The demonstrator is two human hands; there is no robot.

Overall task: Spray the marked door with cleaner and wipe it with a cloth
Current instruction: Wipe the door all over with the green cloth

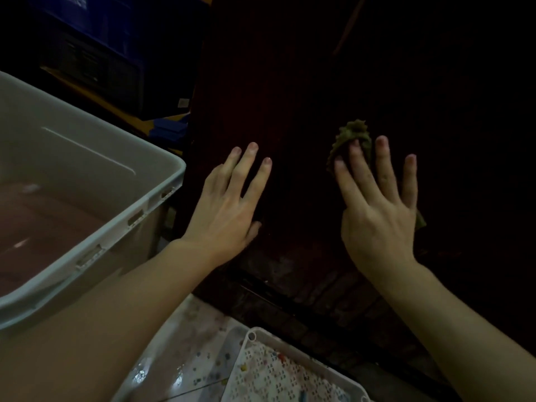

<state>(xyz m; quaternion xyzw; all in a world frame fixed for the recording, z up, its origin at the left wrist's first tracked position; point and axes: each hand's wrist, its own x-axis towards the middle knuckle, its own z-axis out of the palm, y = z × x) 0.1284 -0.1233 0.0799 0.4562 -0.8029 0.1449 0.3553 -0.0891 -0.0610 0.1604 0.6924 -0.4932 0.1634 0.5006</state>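
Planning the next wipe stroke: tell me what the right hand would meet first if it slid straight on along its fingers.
Only more dark door; the right hand presses the cloth flat against it, and nothing shows above, though the upper panel is too dim to be sure.

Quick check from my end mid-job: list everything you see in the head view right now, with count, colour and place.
door: one, very dark reddish brown, upright, centre and right.
cloth: one, olive green, flat on the door under the right hand.
tub: one, pale grey plastic, left; its inside bottom looks reddish.
crates: dark blue, count unclear, stacked behind the tub, upper left.
perforated tray: one, white with paint specks, bottom centre on the floor.
floor: pale, paint-spattered, bottom centre.
left hand: one, fingers straight, flat on the door, holding nothing.
right hand: one, fingers spread, pressing the cloth to the door.
Spray bottle: none visible.
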